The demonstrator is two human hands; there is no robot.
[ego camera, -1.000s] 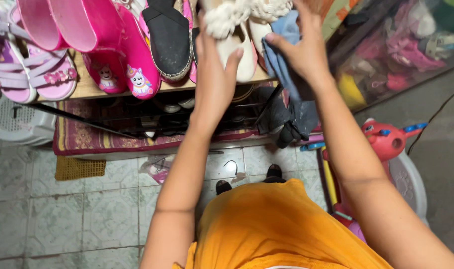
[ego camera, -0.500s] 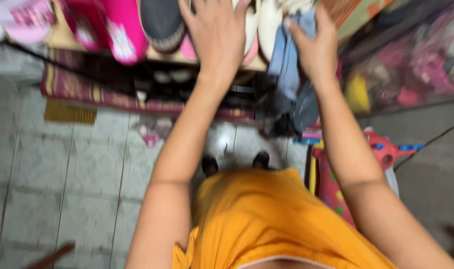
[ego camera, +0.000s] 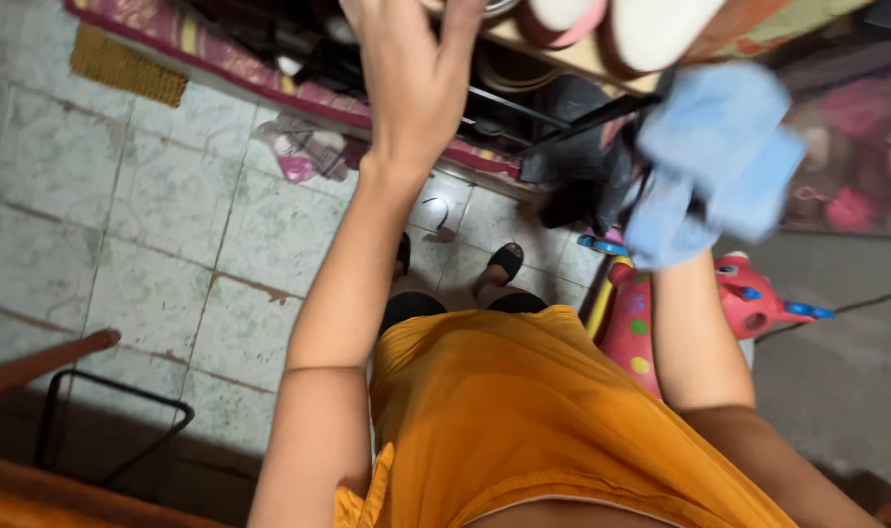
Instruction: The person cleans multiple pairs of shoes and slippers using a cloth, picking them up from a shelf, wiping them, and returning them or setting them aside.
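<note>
The left hand (ego camera: pixel 411 83) reaches up to the front edge of a wooden shelf (ego camera: pixel 553 61), fingers spread and pressed against something at the top border of the view — what it touches is cut off, so whether it grips anything cannot be told. The right hand is hidden behind a pale blue cloth (ego camera: pixel 714 161), which it holds bunched up just below the shelf edge; the cloth is blurred, and the fingers under it do not show, though the forearm runs straight into it. Two light-soled shoes (ego camera: pixel 621 24) stand on the shelf just above the cloth. A black bag (ego camera: pixel 582 176) hangs beside the cloth, touching it on its left side. Lower down, dark things crowd a lower shelf with a patterned red cover (ego camera: pixel 220 68). On the tiled floor (ego camera: pixel 123 244) lie small pink sandals (ego camera: pixel 304 156). A red toy (ego camera: pixel 748 303) sits near the person's right arm — below the cloth.
</note>
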